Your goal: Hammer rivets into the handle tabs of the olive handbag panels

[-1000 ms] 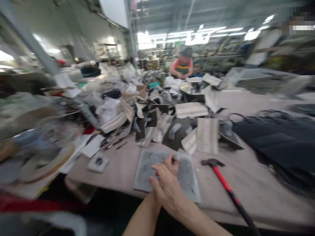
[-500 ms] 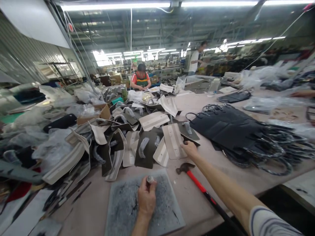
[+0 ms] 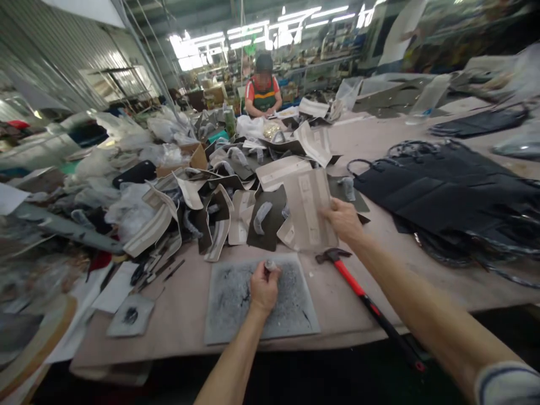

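My left hand [image 3: 263, 287] rests as a fist on a grey, ink-stained mat [image 3: 295, 304] near the table's front edge, closed round a small metal cylinder [image 3: 270, 264] whose top sticks out. My right hand [image 3: 345, 220] is stretched forward and grips a beige leather panel [image 3: 310, 208] by its right edge, lifting it off the heap of beige and dark cut pieces [image 3: 219, 219]. A hammer with a red and black handle [image 3: 358, 289] lies on the table just below my right hand, head toward the heap.
A stack of dark bags with looped handles [image 3: 447, 197] fills the right of the table. Plastic bags and clutter [image 3: 126, 169] crowd the left. A small grey pad [image 3: 130, 316] lies front left. A person in an orange and green top [image 3: 264, 90] works at the far end.
My right hand left my left hand, reached to the heap, and has taken hold of a beige panel and raised it. My left hand stayed on the mat with the cylinder.
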`<state>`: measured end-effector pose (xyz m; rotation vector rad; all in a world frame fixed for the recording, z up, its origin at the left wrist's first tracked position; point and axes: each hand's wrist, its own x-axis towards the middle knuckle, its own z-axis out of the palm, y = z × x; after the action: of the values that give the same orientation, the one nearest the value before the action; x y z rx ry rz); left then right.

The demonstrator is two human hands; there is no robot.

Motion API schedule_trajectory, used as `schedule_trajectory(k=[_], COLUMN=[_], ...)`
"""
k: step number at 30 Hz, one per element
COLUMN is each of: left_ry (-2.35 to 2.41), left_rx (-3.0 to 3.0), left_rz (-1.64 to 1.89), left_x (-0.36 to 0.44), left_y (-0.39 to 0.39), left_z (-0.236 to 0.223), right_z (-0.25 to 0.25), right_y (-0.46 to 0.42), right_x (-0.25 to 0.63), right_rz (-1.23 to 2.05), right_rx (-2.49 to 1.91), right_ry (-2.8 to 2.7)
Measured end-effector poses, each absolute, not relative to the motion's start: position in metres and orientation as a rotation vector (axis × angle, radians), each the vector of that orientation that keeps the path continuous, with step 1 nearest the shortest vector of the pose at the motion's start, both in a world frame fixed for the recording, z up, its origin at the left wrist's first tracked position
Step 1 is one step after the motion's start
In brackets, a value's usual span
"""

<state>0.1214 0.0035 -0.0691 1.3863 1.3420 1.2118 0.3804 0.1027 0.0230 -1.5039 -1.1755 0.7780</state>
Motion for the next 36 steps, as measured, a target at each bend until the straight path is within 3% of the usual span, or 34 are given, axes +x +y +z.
schedule_trajectory(k=[4,10,17,25,29,33,36], left_ry=[1.295,1.350,1.058,0.999,1.023,1.021,1.021], left_rx=[1.208,0.817,1.171,1.184,1.259,1.273,1.288], left_rz=[1.327,1.639,1.236,1.163,1.111,1.095,1.086], left_x=[0.121,0.108,0.121,0.128,0.127,0.127,0.128], left_y=[0.005,-0.002,0.006,0.008,0.007,0.007,0.007], left_z=[-0.071,-0.066,-0.053,-0.067,-0.062,-0.060,-0.060], right_z=[0.012,-0.077,-0.078,-0.073,-0.068,-0.069,-0.075], right_y=[0.014,-0.085,-0.073,-0.073,-0.083,-0.093,-0.098], right_x=[0.343,0.314,0.330,0.335,0.347,0.379,0.404], right_rz=[0.552,0.748,0.977,1.009,0.687,0.184,0.046], right_rx=[-1.119,-0.984,-0.991,-1.060,-1.221,-1.666,-2.022], right_ry=[-1.341,-1.843,-2.055,-2.099,-1.956,-1.669,-1.662])
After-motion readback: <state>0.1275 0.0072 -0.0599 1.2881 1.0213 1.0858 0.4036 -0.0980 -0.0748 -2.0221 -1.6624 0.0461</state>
